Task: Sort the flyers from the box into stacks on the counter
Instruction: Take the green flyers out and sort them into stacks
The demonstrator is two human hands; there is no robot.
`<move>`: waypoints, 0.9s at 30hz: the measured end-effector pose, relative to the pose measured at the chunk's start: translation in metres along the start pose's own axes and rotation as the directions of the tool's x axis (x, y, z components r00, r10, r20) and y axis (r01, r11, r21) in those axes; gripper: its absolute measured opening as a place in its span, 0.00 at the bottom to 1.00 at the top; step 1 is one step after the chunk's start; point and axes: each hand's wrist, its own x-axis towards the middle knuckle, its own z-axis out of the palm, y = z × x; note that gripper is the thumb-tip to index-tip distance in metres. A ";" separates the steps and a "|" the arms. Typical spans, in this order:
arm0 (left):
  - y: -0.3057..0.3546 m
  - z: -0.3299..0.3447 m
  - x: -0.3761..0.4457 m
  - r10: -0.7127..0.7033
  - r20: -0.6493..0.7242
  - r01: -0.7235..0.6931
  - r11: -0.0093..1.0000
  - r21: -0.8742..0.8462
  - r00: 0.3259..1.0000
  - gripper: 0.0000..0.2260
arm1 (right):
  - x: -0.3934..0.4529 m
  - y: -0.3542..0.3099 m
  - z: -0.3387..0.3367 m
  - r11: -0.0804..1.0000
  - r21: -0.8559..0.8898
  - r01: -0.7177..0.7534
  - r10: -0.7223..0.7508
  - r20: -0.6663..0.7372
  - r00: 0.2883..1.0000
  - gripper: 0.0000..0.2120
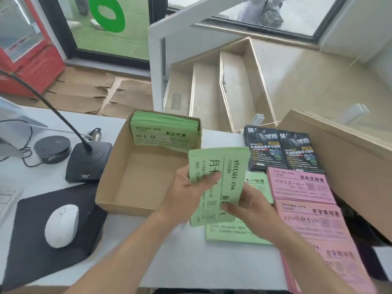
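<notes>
While both hands hold one bundle of green flyers (220, 183) above the white counter (169, 247), I see the open cardboard box (118, 166) just beyond them, its floor mostly bare, with a stack of green flyers (164, 130) standing on edge against its far wall. My left hand (184, 194) grips the bundle from the left, thumb across the printed face, and my right hand (250, 206) pinches its lower right edge, fingers curled under the paper. The bundle is turned so its text runs sideways, and it hangs over the gap between the box and the sorted piles. Under it, two green stacks (233, 232) lie flat on the counter; my right hand and the held sheets cover most of them, so I can read only a corner heading on the farther one. To the right sit two black flyer stacks (282, 151) side by side, and nearer me the pink stacks (301, 187) run in a column toward the lower edge, the nearest one blurred and cut off by the frame. A large cardboard flap (343, 155) crosses the right side and hides whatever lies behind it. On the left, a white mouse (61, 225) rests on a black pad (31, 240), beside a gooseneck microphone base (87, 162) and a round black puck (52, 148); a keyboard at the far left edge is too washed out to make out.
</notes>
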 end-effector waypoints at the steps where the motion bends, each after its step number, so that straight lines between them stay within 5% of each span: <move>1: -0.007 0.009 -0.008 -0.013 0.045 0.012 1.000 0.016 0.999 0.10 | -0.011 0.008 -0.001 1.000 -0.029 0.006 -0.007 -0.050 0.999 0.17; 8: -0.072 0.055 -0.053 -0.073 0.126 0.063 0.995 0.081 0.989 0.12 | -0.071 0.080 -0.013 0.988 -0.132 -0.083 0.064 -0.145 0.987 0.14; 19: -0.100 0.097 -0.098 -0.109 -0.032 0.114 0.962 0.250 0.993 0.10 | -0.104 0.133 -0.025 0.982 -0.177 -0.063 0.060 -0.026 0.998 0.16; 27: -0.092 0.110 -0.112 -0.013 -0.087 0.037 0.958 0.283 0.996 0.08 | -0.108 0.135 -0.030 0.975 -0.221 -0.021 0.023 0.008 1.000 0.17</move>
